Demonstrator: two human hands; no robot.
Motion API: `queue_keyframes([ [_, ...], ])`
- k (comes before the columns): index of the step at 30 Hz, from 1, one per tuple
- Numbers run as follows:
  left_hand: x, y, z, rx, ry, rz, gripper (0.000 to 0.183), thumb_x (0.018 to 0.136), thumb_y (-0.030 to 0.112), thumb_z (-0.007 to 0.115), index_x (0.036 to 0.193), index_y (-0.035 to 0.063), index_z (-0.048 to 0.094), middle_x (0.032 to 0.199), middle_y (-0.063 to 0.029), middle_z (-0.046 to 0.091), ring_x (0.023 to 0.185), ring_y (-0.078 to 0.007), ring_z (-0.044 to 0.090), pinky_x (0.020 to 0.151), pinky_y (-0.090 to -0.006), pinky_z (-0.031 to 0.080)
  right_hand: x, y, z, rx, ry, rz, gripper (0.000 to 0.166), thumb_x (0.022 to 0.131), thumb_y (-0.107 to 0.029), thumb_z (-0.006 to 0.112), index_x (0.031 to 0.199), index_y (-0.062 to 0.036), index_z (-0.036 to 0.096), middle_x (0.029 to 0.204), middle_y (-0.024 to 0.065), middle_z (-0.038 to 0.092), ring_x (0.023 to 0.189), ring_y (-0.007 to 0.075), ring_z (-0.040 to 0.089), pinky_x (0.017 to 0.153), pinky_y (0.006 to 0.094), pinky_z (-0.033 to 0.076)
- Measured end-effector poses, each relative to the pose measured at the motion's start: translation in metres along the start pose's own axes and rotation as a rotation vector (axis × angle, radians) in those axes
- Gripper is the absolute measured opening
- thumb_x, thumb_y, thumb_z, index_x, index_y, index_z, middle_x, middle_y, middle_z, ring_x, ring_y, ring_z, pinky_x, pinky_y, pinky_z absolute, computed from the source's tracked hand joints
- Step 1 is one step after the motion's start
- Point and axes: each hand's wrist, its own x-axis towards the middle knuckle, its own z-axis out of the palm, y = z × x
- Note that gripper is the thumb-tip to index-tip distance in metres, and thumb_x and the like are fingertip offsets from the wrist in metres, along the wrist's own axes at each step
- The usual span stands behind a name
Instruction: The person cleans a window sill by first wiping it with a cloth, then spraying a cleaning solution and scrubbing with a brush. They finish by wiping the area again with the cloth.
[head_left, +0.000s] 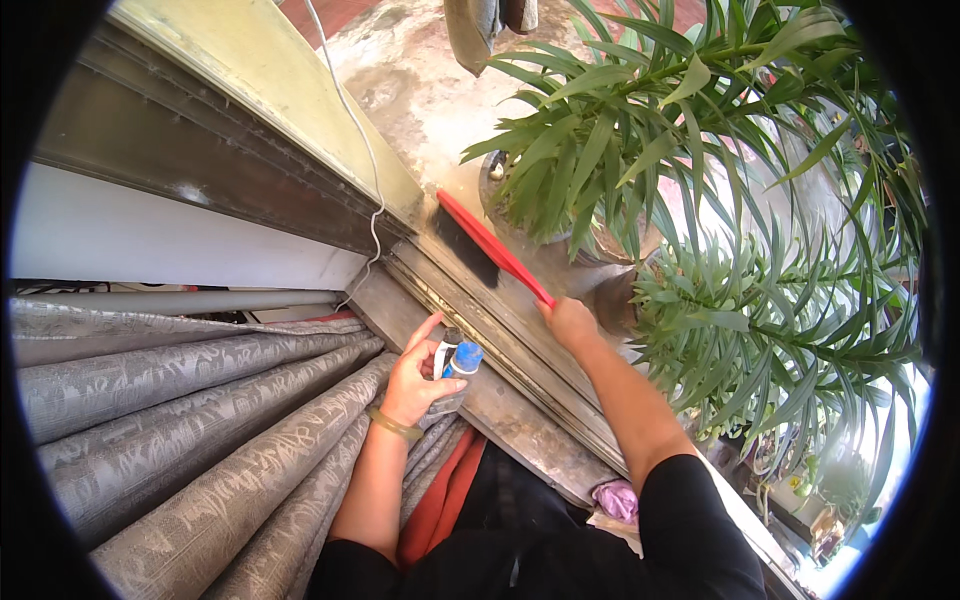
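My right hand (572, 322) grips the end of the red handle of a hand brush (480, 244). The brush has dark bristles and lies over the outer side of a sliding-door or window track (457, 311), near the frame's corner. My left hand (420, 375), with a bangle (395, 424) at the wrist, holds a small container with a blue cap (469, 356) and a white part beside it. What else is in that hand is partly hidden by the fingers. It is above the inner sill (517, 435).
Patterned grey curtains (217, 442) hang at the left. A white cable (367, 150) runs down the frame. Potted leafy plants (600, 142) crowd the right side. A purple cloth (616, 500) lies near the sill's lower end.
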Motion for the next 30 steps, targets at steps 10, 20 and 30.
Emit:
queue_keyframes([
  [10, -0.002, -0.004, -0.011, -0.026, -0.004, 0.016, 0.032, 0.059, -0.006, 0.072, 0.086, -0.0013, 0.055, 0.145, -0.0096, 0.026, 0.086, -0.0097, 0.06, 0.072, -0.0238, 0.049, -0.047, 0.048, -0.006, -0.093, -0.091, -0.183, 0.051, 0.085, -0.046, 0.051, 0.08, 0.003, 0.064, 0.077, 0.0289, 0.059, 0.077, 0.0432, 0.059, 0.068, 0.047, 0.047],
  [20, -0.001, 0.001, -0.012, -0.003, 0.019, 0.003, 0.035, 0.06, -0.006, 0.073, 0.09, -0.0024, 0.055, 0.146, -0.0092, 0.025, 0.088, -0.0098, 0.059, 0.074, -0.0243, 0.049, 0.013, -0.011, 0.018, 0.265, 0.191, 0.061, 0.051, 0.085, -0.046, 0.051, 0.076, 0.0032, 0.063, 0.075, 0.0285, 0.059, 0.077, 0.0428, 0.06, 0.067, 0.0473, 0.046],
  [30, -0.005, -0.01, -0.029, -0.015, 0.096, 0.03, 0.037, 0.058, -0.01, 0.071, 0.091, -0.0015, 0.055, 0.146, -0.0093, 0.023, 0.086, -0.0088, 0.059, 0.072, -0.0232, 0.049, -0.106, 0.041, -0.031, 0.131, 0.193, -0.161, 0.03, 0.083, -0.031, 0.056, 0.082, -0.0018, 0.05, 0.067, 0.0236, 0.058, 0.068, 0.0436, 0.056, 0.062, 0.0509, 0.043],
])
